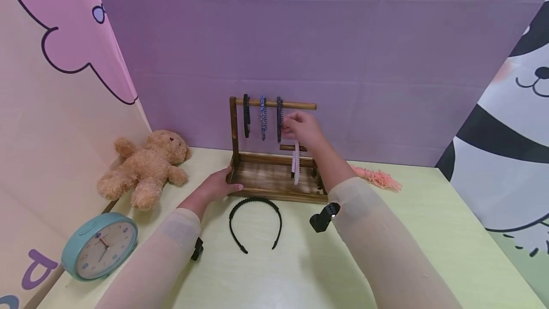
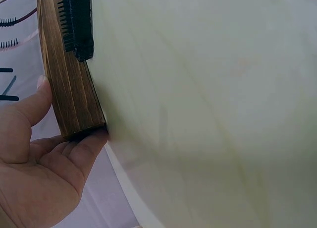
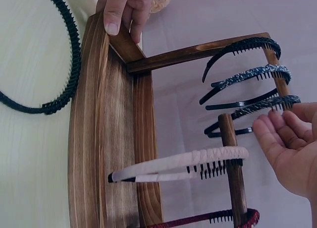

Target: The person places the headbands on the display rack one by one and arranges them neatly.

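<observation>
My left hand [image 1: 214,186] grips the left end of a wooden headband rack [image 1: 274,195], its thumb over the tray's edge. Up at the top bar, my right hand [image 1: 305,130] is beside a dark patterned headband [image 1: 279,132], with fingertips right at its toothed side. That headband hangs on the bar, along with a blue speckled headband [image 1: 263,125] and a black one [image 1: 246,123]. On the lower bar hang a pale pink headband [image 3: 173,163] and a dark red one [image 3: 198,220]. In front of the rack, a black toothed headband [image 1: 256,200] lies on the table.
A brown teddy bear [image 1: 147,168] lies to the left, behind a teal alarm clock [image 1: 103,247]. Coral yarn [image 1: 381,179] is on the table right of the rack. A purple backdrop [image 1: 274,37] stands behind the pale table [image 1: 274,280].
</observation>
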`<state>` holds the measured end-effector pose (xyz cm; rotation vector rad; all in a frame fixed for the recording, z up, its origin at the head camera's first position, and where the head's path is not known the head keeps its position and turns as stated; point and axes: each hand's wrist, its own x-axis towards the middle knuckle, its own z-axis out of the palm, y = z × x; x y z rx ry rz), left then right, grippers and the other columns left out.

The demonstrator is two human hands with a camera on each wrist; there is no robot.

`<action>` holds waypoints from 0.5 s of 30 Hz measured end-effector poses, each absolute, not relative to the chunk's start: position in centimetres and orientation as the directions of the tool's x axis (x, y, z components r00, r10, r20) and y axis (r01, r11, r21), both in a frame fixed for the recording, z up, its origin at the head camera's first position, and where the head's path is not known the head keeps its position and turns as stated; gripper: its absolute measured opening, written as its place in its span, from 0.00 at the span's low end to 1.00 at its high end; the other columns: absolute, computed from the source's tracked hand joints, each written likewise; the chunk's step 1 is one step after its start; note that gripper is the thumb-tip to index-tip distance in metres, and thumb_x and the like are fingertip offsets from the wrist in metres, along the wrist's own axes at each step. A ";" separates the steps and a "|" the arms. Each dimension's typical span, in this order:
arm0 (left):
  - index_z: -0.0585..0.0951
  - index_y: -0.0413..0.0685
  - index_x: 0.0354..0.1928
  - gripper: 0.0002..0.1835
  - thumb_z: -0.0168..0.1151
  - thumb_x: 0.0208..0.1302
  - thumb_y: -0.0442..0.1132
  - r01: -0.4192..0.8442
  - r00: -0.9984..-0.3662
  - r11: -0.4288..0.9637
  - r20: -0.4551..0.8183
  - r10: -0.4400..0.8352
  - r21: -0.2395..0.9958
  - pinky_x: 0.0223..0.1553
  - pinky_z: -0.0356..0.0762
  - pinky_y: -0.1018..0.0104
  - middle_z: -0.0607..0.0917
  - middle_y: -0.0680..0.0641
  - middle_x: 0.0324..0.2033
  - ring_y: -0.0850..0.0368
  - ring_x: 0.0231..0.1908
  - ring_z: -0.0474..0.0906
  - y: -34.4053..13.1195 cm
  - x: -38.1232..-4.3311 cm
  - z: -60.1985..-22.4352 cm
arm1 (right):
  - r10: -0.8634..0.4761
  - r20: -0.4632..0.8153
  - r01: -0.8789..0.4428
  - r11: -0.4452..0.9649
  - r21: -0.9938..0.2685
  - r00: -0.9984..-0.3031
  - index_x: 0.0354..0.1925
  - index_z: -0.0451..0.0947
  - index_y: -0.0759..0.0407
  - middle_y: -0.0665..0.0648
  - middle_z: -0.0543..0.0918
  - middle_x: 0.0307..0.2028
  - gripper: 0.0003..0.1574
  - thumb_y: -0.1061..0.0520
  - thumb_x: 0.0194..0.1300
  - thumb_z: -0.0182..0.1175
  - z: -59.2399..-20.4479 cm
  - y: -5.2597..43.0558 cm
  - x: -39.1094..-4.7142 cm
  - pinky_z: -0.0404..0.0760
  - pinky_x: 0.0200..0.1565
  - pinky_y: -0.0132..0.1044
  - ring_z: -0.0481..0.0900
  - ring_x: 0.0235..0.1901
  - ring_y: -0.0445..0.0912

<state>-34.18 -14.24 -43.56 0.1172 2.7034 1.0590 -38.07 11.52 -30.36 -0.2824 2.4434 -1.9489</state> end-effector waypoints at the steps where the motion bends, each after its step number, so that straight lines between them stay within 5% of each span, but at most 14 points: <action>1: 0.49 0.43 0.78 0.46 0.62 0.68 0.51 -0.010 -0.969 0.735 -0.187 0.160 0.678 0.74 0.51 0.45 0.55 0.38 0.75 0.39 0.75 0.49 -14.2 -34.2 -43.6 | -0.146 0.106 -0.137 0.219 -0.966 -0.984 0.57 0.72 0.68 0.68 0.77 0.53 0.20 0.56 0.76 0.51 -30.4 11.7 -38.0 0.78 0.59 0.50 0.78 0.53 0.58; 6: 0.49 0.43 0.78 0.46 0.62 0.68 0.51 -0.012 -0.970 0.735 -0.188 0.157 0.678 0.74 0.52 0.45 0.55 0.38 0.75 0.39 0.75 0.50 -14.2 -34.2 -43.7 | -0.145 0.132 -0.167 0.266 -0.949 -0.981 0.61 0.69 0.65 0.67 0.75 0.57 0.23 0.53 0.75 0.52 -30.5 12.9 -37.2 0.76 0.61 0.47 0.76 0.57 0.57; 15: 0.49 0.42 0.77 0.46 0.62 0.68 0.51 -0.005 -0.969 0.737 -0.184 0.162 0.675 0.73 0.52 0.45 0.55 0.37 0.75 0.39 0.74 0.50 -14.3 -34.2 -43.8 | -0.171 0.304 -0.348 0.390 -0.853 -0.937 0.57 0.74 0.55 0.57 0.79 0.49 0.20 0.46 0.74 0.54 -30.3 13.8 -33.7 0.78 0.52 0.46 0.77 0.49 0.50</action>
